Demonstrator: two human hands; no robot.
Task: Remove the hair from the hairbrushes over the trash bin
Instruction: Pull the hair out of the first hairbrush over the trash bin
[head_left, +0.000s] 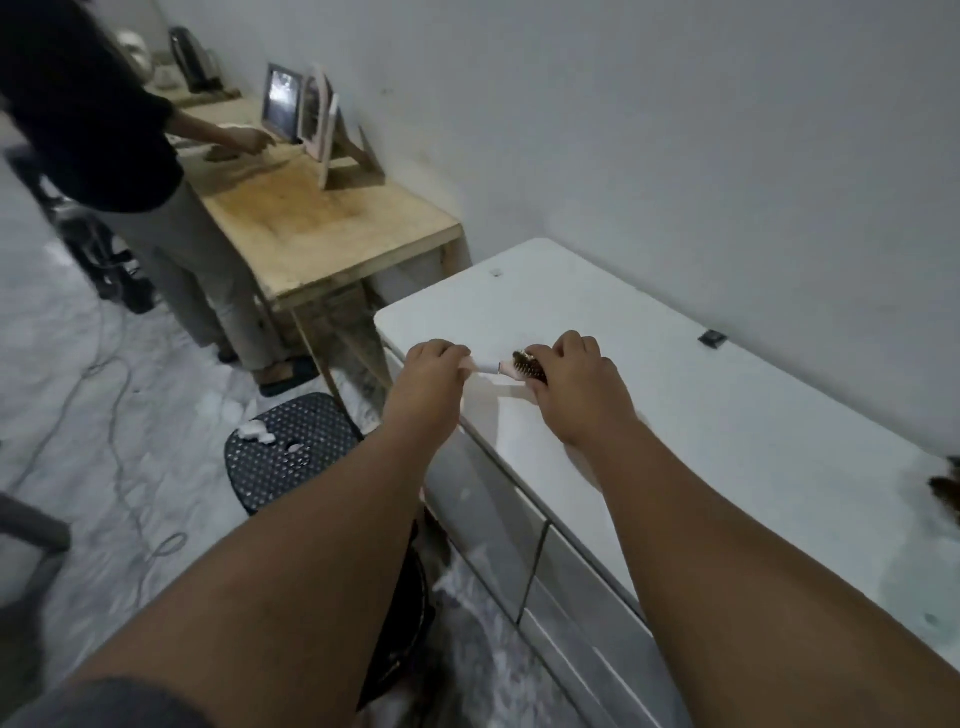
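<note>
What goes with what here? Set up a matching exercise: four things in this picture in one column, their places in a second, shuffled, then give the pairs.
Things:
1. left hand
2. right hand
3. black perforated stool
4. wooden table

Places:
A. on the floor, left of the white cabinet
B. on the bristle head of the hairbrush
C. against the wall, beyond the white cabinet
D. on the pink handle end of the hairbrush

Pairs: 1-D, 2-B, 3-A, 4-C
</note>
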